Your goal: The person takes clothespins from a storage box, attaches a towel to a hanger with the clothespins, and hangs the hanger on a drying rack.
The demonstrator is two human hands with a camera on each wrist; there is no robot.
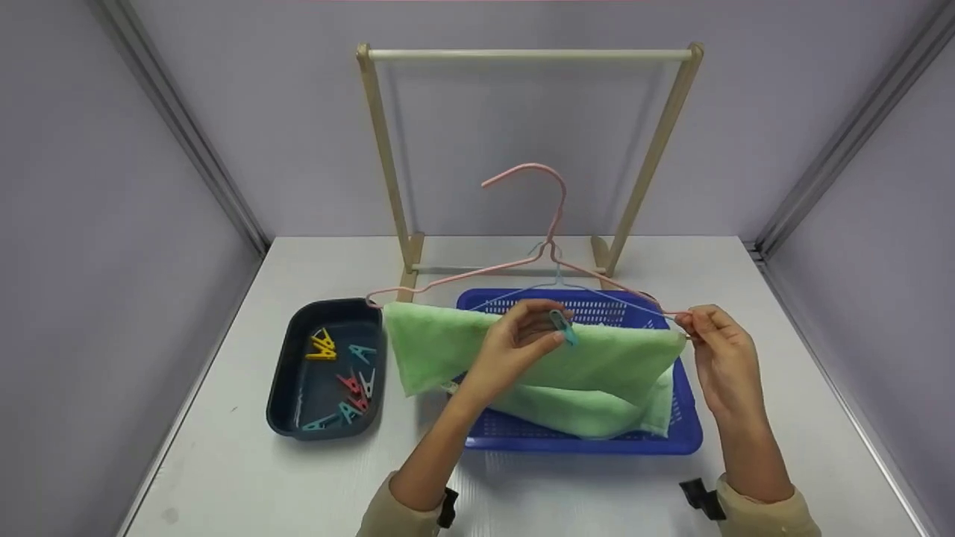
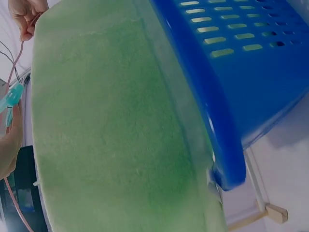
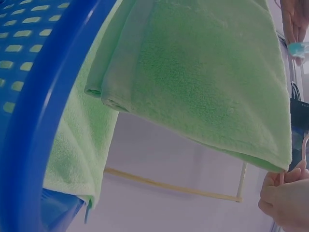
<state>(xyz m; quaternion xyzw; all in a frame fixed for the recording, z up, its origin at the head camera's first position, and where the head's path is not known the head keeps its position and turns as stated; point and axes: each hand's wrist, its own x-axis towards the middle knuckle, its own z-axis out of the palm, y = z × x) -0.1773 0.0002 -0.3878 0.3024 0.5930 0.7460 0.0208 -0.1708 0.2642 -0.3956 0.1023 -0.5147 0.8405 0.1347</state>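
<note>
A pink wire hanger (image 1: pixel 477 273) stands upright above the basket, a light green towel (image 1: pixel 440 347) folded over its lower bar. My right hand (image 1: pixel 727 362) pinches the hanger's right end beside the towel's edge, as the hand (image 3: pixel 289 195) in the right wrist view also shows. Between thumb and fingers, my left hand (image 1: pixel 507 350) pinches a teal clothespin (image 1: pixel 563 328) in front of the towel's upper edge, near the middle. The clothespin (image 2: pixel 13 96) appears at the far left in the left wrist view; whether it touches the towel I cannot tell.
Below the hanger sits a blue perforated basket (image 1: pixel 582 446) holding more green cloth (image 1: pixel 589 414); a light blue hanger (image 1: pixel 597 289) shows behind. To the left, a dark tray (image 1: pixel 280 380) contains several coloured clothespins (image 1: pixel 358 384). A wooden rack with a white rail (image 1: pixel 530 55) stands at the back.
</note>
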